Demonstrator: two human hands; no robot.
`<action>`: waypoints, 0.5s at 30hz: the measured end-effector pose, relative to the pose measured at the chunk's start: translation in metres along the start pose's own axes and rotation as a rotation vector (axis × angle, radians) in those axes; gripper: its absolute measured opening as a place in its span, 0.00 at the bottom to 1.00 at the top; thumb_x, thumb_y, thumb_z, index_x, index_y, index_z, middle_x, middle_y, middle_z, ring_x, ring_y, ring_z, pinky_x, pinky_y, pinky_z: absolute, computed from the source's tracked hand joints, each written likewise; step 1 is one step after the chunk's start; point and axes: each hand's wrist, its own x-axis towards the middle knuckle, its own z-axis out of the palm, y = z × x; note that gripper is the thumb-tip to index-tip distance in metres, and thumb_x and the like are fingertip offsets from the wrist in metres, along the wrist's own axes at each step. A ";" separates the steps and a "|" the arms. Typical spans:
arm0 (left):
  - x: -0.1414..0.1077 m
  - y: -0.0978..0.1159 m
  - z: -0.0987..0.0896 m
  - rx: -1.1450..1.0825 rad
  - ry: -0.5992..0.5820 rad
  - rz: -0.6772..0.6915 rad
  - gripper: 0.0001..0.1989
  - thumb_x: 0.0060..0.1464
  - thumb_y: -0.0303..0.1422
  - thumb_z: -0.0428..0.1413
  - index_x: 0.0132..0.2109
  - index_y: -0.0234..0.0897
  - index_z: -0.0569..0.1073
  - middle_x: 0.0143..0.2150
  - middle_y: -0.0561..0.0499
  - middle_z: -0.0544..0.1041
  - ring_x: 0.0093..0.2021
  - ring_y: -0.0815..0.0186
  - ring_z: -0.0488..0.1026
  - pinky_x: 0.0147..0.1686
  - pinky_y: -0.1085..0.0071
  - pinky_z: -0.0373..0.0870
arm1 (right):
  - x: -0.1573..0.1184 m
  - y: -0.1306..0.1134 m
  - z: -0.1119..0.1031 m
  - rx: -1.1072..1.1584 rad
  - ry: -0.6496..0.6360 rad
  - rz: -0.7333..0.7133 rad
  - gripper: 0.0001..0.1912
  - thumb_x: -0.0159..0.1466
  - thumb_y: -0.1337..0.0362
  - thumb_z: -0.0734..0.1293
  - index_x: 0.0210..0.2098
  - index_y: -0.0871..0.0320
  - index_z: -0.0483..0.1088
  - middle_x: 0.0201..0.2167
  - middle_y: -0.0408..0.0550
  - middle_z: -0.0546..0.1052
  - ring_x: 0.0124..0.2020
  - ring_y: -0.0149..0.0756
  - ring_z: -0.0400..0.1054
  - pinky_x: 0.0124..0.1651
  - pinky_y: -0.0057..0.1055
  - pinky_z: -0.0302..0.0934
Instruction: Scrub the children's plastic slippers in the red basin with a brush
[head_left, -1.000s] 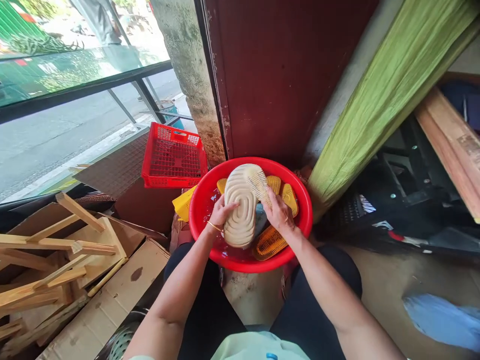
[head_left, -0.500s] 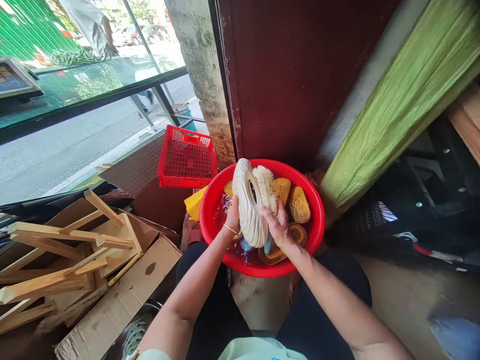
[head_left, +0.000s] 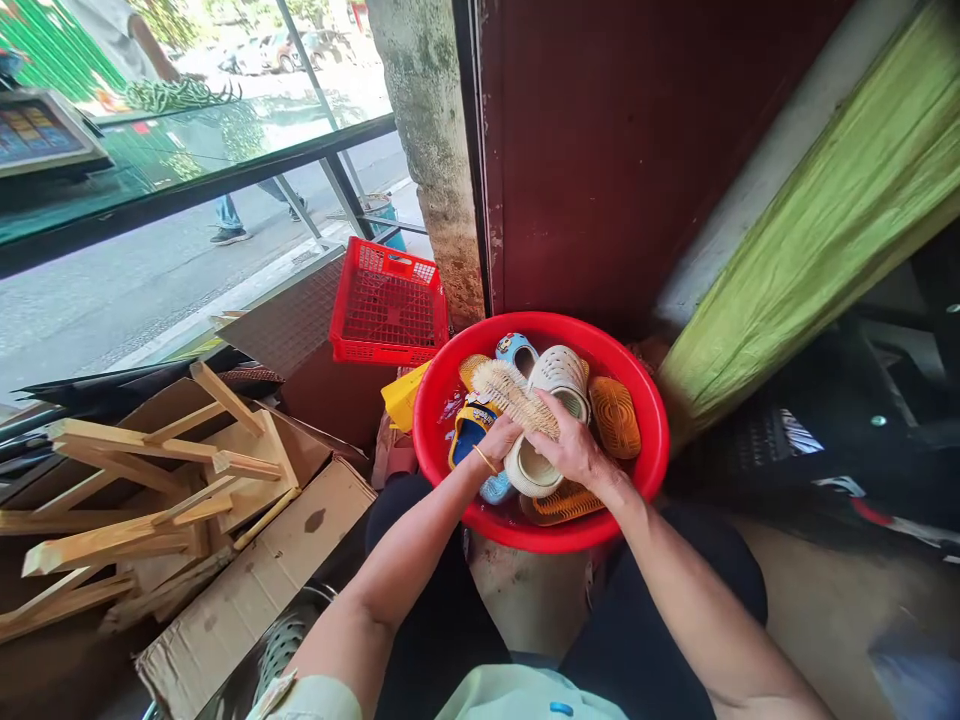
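Note:
A red plastic basin [head_left: 551,322] rests in my lap and holds water and several shoes. My left hand [head_left: 499,442] grips a cream perforated clog [head_left: 559,372] above the water. My right hand [head_left: 574,450] is shut around a scrub brush [head_left: 510,393], with its pale bristles pointing left and its back mostly hidden by my fingers. The brush lies against the clog's upper. Beneath my hands sit a blue and yellow sandal [head_left: 471,432] and an orange ridged sole [head_left: 564,506]. A light blue shoe [head_left: 516,351] and an orange shoe [head_left: 615,417] lie further back.
A red plastic crate [head_left: 390,305] stands behind the basin at left. Cardboard [head_left: 255,560] and wooden slats [head_left: 135,500] are piled at left. A dark red metal panel [head_left: 600,150], concrete pillar [head_left: 431,150] and green cloth [head_left: 817,220] stand close ahead and right.
The cream clog has rolled over, from sole toward me to upper and opening showing. The brush now lies across its upper. The view has shifted, moving the basin rightward in the picture.

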 end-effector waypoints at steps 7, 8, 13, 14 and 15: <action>0.008 0.028 -0.019 -0.104 0.174 0.069 0.37 0.54 0.59 0.61 0.59 0.34 0.75 0.49 0.41 0.83 0.54 0.49 0.79 0.55 0.55 0.76 | -0.002 -0.013 -0.069 0.102 0.576 0.192 0.39 0.70 0.43 0.61 0.73 0.56 0.51 0.52 0.58 0.80 0.26 0.32 0.74 0.21 0.26 0.64; 0.009 0.030 -0.022 -0.093 0.202 0.076 0.37 0.55 0.60 0.60 0.58 0.34 0.75 0.48 0.41 0.83 0.54 0.49 0.79 0.55 0.55 0.76 | -0.006 -0.013 -0.072 0.077 0.567 0.200 0.37 0.72 0.43 0.58 0.72 0.56 0.52 0.54 0.59 0.79 0.26 0.32 0.74 0.20 0.26 0.63; 0.016 0.025 -0.026 0.120 0.320 0.273 0.35 0.52 0.58 0.62 0.58 0.38 0.74 0.54 0.42 0.81 0.56 0.52 0.78 0.55 0.56 0.76 | -0.030 -0.014 -0.048 -0.360 0.067 0.043 0.30 0.74 0.49 0.56 0.71 0.52 0.60 0.55 0.54 0.78 0.42 0.39 0.78 0.43 0.32 0.74; 0.016 0.022 -0.024 0.198 0.338 0.336 0.35 0.52 0.57 0.62 0.59 0.39 0.73 0.56 0.43 0.80 0.56 0.52 0.77 0.57 0.56 0.75 | -0.032 -0.013 -0.039 -0.505 -0.016 0.043 0.30 0.74 0.50 0.57 0.72 0.49 0.59 0.55 0.53 0.78 0.45 0.42 0.78 0.47 0.35 0.73; 0.014 0.020 -0.022 0.291 0.348 0.399 0.35 0.53 0.56 0.62 0.60 0.39 0.73 0.58 0.43 0.78 0.58 0.52 0.76 0.59 0.56 0.73 | -0.032 -0.012 -0.031 -0.640 -0.097 0.069 0.29 0.74 0.52 0.57 0.73 0.45 0.58 0.55 0.53 0.77 0.45 0.43 0.78 0.48 0.37 0.73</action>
